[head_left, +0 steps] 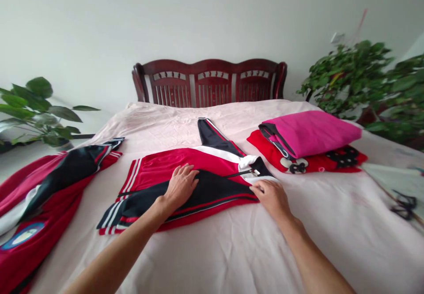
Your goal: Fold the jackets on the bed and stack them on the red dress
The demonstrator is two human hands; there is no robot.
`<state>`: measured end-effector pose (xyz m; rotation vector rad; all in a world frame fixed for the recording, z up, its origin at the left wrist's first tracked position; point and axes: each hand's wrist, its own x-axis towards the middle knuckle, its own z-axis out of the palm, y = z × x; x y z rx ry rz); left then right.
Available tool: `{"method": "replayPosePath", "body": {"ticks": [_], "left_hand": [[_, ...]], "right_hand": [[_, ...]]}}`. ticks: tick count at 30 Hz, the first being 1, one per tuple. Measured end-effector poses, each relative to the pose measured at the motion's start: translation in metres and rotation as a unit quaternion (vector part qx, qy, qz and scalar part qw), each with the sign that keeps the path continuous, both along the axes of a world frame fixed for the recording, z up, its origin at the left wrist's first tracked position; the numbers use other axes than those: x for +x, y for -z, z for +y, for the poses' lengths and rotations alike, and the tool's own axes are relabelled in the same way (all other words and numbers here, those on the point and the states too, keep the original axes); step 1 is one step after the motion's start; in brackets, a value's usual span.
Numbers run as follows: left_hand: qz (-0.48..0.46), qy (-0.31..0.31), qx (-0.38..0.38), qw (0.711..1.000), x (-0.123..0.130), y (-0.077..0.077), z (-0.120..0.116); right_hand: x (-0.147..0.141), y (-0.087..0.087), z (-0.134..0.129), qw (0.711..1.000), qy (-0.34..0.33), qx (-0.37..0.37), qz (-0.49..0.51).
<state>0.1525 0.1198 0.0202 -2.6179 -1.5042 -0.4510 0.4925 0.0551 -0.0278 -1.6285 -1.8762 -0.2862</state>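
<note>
A red, black and white zip jacket (165, 161) lies spread on the bed, its collar end to the right. Its near sleeve, black with striped cuff, is folded across the red front; the far sleeve (213, 135) stretches out toward the headboard. My left hand (181, 183) rests flat on the folded sleeve, fingers extended. At the shoulder near the white collar, my right hand (270, 196) has thumb and fingers closed on the jacket's edge. The zip pull shows just beyond that hand.
On the right, a folded magenta garment (311, 132) lies on a red one (298, 166) with cartoon prints. Another red and black jacket (62, 183) is at the left edge. A dark wooden headboard (212, 79) stands behind the pale bedsheet (225, 258), with plants (351, 77) on both sides.
</note>
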Motion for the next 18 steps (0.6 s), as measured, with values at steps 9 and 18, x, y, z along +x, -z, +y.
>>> {"method": "replayPosePath", "body": {"ticks": [9, 18], "left_hand": [[0.063, 0.021, -0.047, 0.997, -0.073, 0.019, -0.058], [0.028, -0.076, -0.010, 0.997, -0.133, 0.013, -0.067]], "right_hand": [[0.009, 0.005, 0.004, 0.998, -0.018, 0.039, -0.036], [0.000, -0.024, -0.002, 0.999, -0.007, 0.019, -0.038]]}}
